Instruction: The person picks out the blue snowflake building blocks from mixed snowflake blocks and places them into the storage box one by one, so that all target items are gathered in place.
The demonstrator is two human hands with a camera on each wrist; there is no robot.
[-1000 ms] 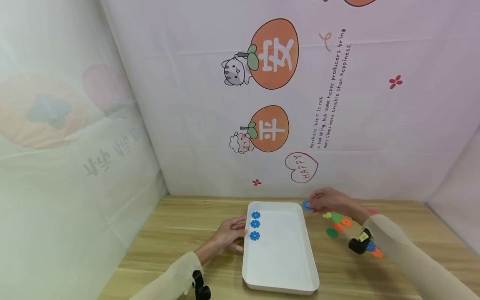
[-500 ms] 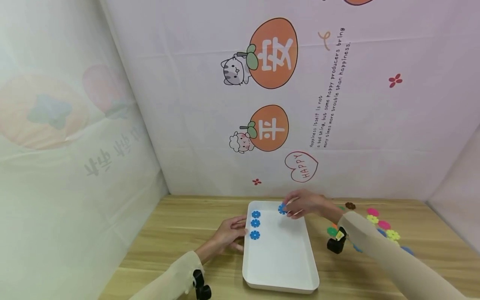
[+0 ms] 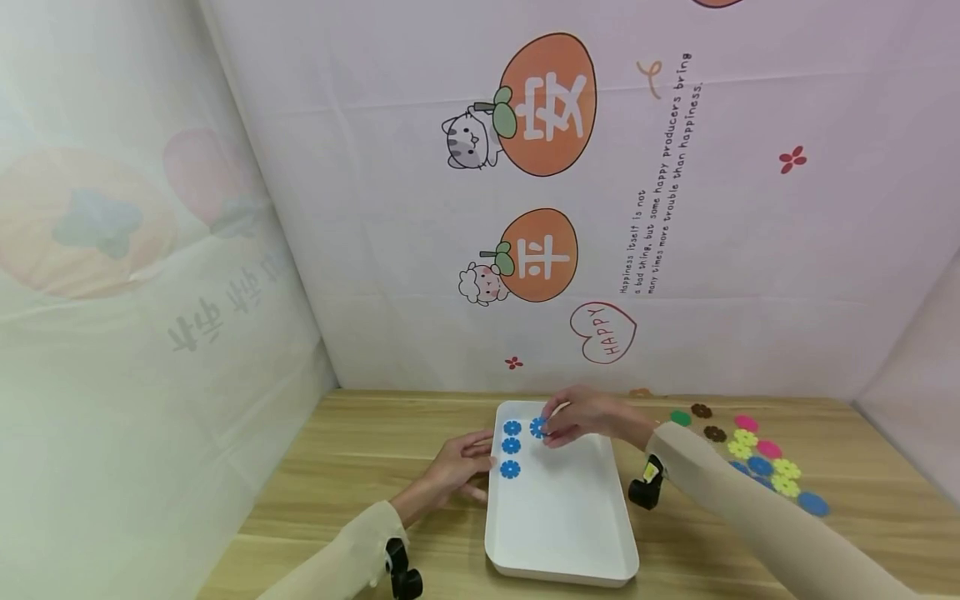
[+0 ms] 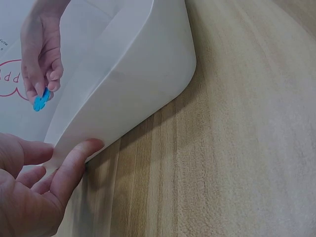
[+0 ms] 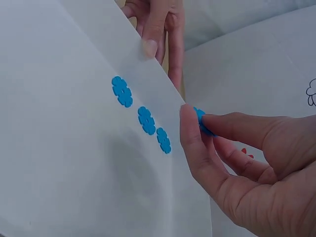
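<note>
Smooth, glossy white plastic tray (image 3: 558, 517), rectangular with rounded corners and a raised rim, on a pale wood-grain table (image 3: 375, 467). Flat blue flower-shaped disc (image 3: 537, 428), scalloped at the edge, pinched between thumb and fingertips of the right hand (image 3: 581, 415), held over the far end of the tray, just right of a column of three like blue discs (image 3: 511, 447) lying flat on the tray floor. Held disc partly covered by the thumb in the right wrist view, only a sliver showing; whether touching the tray floor, impossible to tell. Right forearm in a beige sleeve, stretched across the tray from the right, wrist bent down, fingers curled in. Left hand (image 3: 457, 471) beside the tray's left wall, fingers straight and relaxed, fingertips (image 4: 81, 153) touching the outer wall, gripping nothing; palm cut off at the edge of the left wrist view. Behind the right forearm, a scatter of green, brown, pink, yellow and blue flower discs (image 3: 750, 454) on the table, some hidden by the sleeve.
</note>
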